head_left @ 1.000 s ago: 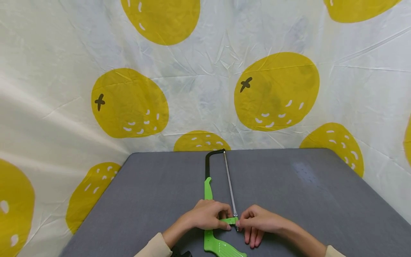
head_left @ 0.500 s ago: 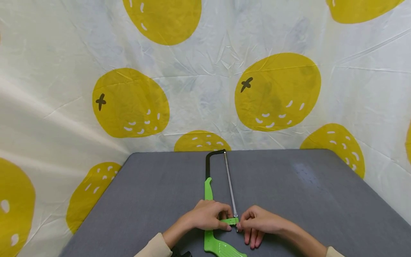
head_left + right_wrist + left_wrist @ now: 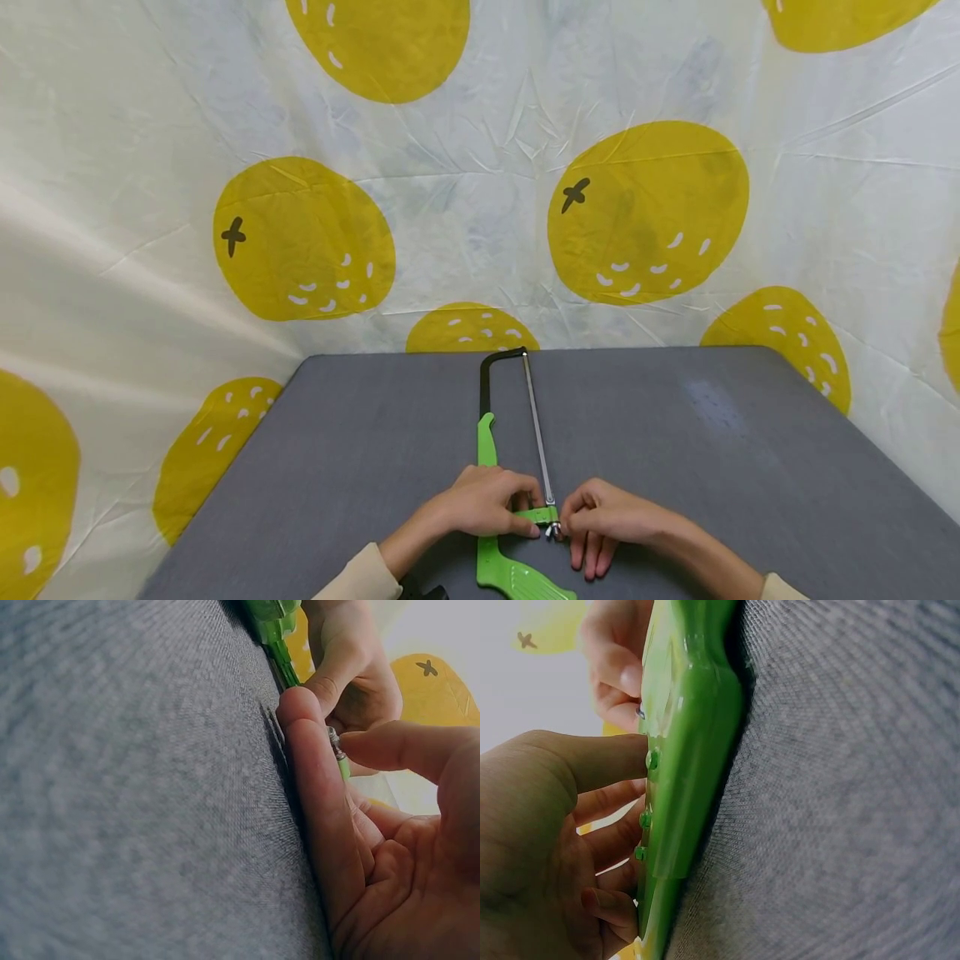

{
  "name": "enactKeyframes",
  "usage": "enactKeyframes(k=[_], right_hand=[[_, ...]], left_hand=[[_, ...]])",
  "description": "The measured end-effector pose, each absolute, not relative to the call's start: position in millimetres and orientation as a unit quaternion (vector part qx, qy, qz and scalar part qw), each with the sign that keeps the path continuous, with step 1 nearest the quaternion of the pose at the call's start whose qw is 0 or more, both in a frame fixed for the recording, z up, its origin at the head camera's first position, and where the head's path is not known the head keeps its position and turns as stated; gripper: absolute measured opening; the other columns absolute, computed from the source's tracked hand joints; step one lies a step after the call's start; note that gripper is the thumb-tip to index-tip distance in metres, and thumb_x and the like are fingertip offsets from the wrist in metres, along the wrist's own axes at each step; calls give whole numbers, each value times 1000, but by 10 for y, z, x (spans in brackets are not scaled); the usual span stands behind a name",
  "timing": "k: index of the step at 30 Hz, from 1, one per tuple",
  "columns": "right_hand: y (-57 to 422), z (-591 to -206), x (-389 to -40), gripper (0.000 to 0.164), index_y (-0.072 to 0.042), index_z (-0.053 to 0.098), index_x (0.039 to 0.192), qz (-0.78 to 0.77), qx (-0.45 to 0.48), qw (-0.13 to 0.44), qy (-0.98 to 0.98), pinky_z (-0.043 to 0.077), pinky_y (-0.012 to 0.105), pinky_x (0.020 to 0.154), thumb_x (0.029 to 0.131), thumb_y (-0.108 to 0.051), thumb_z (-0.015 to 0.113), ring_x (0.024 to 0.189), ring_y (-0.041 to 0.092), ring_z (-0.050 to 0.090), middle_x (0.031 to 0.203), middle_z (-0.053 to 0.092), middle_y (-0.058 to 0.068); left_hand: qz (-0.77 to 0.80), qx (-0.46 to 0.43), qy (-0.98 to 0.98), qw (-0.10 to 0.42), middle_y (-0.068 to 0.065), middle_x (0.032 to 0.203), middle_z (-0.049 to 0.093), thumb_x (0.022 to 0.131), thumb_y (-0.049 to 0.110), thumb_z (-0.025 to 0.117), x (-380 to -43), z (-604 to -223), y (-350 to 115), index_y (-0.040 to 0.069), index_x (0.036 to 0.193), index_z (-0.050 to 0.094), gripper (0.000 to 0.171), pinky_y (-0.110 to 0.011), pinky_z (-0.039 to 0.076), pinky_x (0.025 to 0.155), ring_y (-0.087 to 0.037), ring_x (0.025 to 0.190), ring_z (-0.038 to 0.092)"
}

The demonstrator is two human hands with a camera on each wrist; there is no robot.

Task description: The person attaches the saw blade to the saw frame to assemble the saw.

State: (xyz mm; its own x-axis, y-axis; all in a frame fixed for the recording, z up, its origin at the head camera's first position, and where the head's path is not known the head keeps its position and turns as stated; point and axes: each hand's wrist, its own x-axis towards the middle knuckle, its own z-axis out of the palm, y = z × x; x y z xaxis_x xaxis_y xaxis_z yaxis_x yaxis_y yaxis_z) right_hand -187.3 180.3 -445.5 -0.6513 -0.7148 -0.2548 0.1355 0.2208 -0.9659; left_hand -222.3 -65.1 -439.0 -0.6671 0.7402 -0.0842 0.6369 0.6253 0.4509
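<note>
A hacksaw lies flat on the grey table, with a green handle (image 3: 517,577), a black front frame (image 3: 485,387) and a thin silver blade (image 3: 537,429) on its right side. My left hand (image 3: 491,502) reaches over the green frame and grips the short green arm (image 3: 538,516) at the blade's near end, thumb and fingers on either side. At that arm's tip sits a small silver wing nut (image 3: 553,531). My right hand (image 3: 609,515) has thumb and index finger at the nut; in the right wrist view the thumb tip touches the metal nut (image 3: 334,741). Its other fingers rest on the table.
The grey cloth-covered table (image 3: 360,433) extends around the saw. Behind it hangs a white curtain (image 3: 465,225) with yellow fruit prints. A small black object (image 3: 431,592) shows beside the left sleeve (image 3: 363,575) at the bottom edge.
My right thumb and index finger have shifted slightly to the right, and the wing nut's wings now show. The left hand and the saw stay in place.
</note>
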Motion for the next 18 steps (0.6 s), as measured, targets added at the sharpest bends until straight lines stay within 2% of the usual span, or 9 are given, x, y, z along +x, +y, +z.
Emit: enactKeyframes(k=[6,18], right_hand=[[1803,-4468,-1881,24,17,62,97,-588,-216,365,689,56,23,50,93,-5,53,57,8,71,72,73,6],[1829,-4503,-1896,12,6,63,99,-602,-210,367,678,56,24,51,95,-4,59,58,10,72,72,72,6]], left_hand=[[196,387,891,132,27,78,65,89,45,79,-2227,-4393,-652,38,101,71,16,-20,40,61,9,64,53],[188,404,887,119,27,78,66,89,46,78,-2224,-4352,-662,37,99,69,16,-20,40,60,11,66,53]])
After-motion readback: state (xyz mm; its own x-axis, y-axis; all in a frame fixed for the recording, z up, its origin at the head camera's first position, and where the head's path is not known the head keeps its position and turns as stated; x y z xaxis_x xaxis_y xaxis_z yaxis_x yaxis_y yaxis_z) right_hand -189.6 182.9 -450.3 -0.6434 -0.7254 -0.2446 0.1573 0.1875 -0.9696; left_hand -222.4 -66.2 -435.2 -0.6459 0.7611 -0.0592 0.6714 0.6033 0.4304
